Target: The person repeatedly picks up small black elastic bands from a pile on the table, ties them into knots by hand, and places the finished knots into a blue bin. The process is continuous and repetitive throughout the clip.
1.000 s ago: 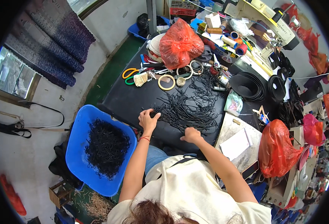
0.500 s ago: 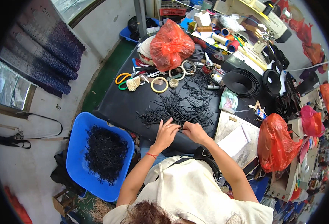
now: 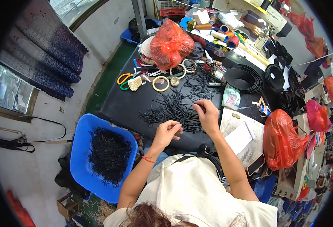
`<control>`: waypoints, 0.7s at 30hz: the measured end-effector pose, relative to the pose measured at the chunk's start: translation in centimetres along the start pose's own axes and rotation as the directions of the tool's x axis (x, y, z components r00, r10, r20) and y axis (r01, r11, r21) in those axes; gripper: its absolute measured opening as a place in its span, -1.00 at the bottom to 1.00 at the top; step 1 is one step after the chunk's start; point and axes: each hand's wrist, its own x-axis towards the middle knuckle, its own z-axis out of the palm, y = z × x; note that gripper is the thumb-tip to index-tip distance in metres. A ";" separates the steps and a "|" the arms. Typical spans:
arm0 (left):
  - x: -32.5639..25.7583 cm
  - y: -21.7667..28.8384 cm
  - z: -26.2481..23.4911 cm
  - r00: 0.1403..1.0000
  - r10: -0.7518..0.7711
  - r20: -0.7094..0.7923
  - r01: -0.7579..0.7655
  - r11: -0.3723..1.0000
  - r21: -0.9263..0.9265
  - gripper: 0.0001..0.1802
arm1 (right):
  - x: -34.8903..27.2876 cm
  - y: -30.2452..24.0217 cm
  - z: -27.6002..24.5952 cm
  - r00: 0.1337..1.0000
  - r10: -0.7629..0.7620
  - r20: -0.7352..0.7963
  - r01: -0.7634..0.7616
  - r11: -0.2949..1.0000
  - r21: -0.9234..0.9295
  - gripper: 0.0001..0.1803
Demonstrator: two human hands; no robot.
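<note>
Both hands [image 3: 167,133] [image 3: 209,116] have drawn apart near black cords [image 3: 176,109], fingers curled, grip unclear.

On my left I get a pale, scuffed wall [image 3: 34,174] with a window [image 3: 13,90] letting in daylight, a patterned curtain [image 3: 47,53] darkening to blue beside it. A second window [image 3: 72,11] sits above. Green floor [image 3: 109,72] runs between wall and black table [image 3: 115,100]. I see a grey post [image 3: 139,17] behind the table and bright light at my far right edge.
</note>
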 end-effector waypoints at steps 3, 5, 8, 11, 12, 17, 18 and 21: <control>0.0 0.6 0.5 0.999 0.043 -0.019 -0.046 0.972 -0.229 -0.81 | -1.3 -1.1 1.5 1.000 0.025 -0.020 -0.024 0.999 0.036 -0.93; 0.4 0.2 0.7 0.992 0.098 -0.078 -0.117 0.953 -0.280 -0.81 | -2.2 -1.5 1.9 0.992 -0.037 0.120 0.025 0.994 0.103 -0.84; 0.6 0.1 0.6 0.985 0.105 -0.137 -0.143 0.942 -0.304 -0.81 | -3.0 -1.7 2.2 0.973 -0.066 0.220 0.037 0.990 0.134 -0.78; 0.4 0.2 0.4 0.981 0.076 -0.177 -0.119 0.963 -0.243 -0.79 | -3.1 -2.6 2.3 0.960 0.050 0.277 -0.102 0.979 0.175 -0.81; 0.3 0.3 0.4 0.979 0.069 -0.190 -0.109 0.971 -0.213 -0.79 | -3.2 -2.9 2.4 0.955 0.090 0.283 -0.155 0.963 0.218 -0.83; 0.1 0.6 0.6 0.975 0.135 -0.178 -0.162 0.975 -0.153 -0.81 | -3.4 -2.8 2.7 0.938 0.157 0.308 -0.250 0.923 0.293 -0.86; 0.1 0.4 0.4 0.974 0.149 -0.172 -0.172 0.977 -0.127 -0.82 | -3.5 -2.8 2.7 0.934 0.167 0.317 -0.264 0.919 0.294 -0.85; 0.1 0.7 0.4 0.964 0.179 -0.198 -0.199 0.976 -0.084 -0.83 | -3.6 -3.1 2.6 0.920 0.216 0.326 -0.305 0.918 0.254 -0.84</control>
